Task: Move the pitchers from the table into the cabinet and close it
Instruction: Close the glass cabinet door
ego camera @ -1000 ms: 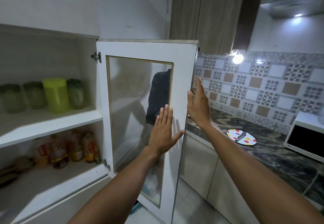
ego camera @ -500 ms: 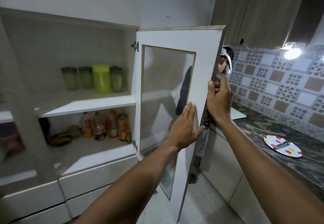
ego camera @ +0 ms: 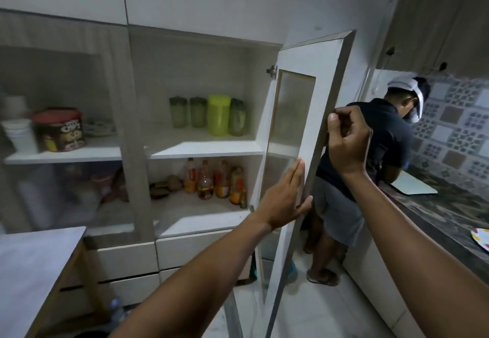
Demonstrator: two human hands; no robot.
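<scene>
The pitchers [ego camera: 209, 116] stand in a row on the upper shelf [ego camera: 206, 150] at frame centre, three dark green and one lime, so what remains, as I judge it, is shutting the door [ego camera: 307, 136]. The door juts out toward the camera, nearly edge-on, right of centre. The left hand [ego camera: 284, 197] lies flat on the door's face low down, fingers straight and together, thumb hooked round the near edge. The right hand [ego camera: 348, 139], higher and at right, is curled about the door's free edge, fingers bent and clamped on it, thumb up top. To close it well, push with the flat left palm near the free edge, far from the hinge [ego camera: 271, 70], where least force is needed, and let the right hand only steer. The right fingers wrap the edge that will meet the frame, so they should slip off before the gap narrows or they may be pinched. Swing slowly; the glass panel [ego camera: 291, 110] could rattle if slammed. The pitchers sit well back from the shelf front, so the door should clear them. Another person [ego camera: 375, 152] stands just behind the door at right, clear of its inward swing.
</scene>
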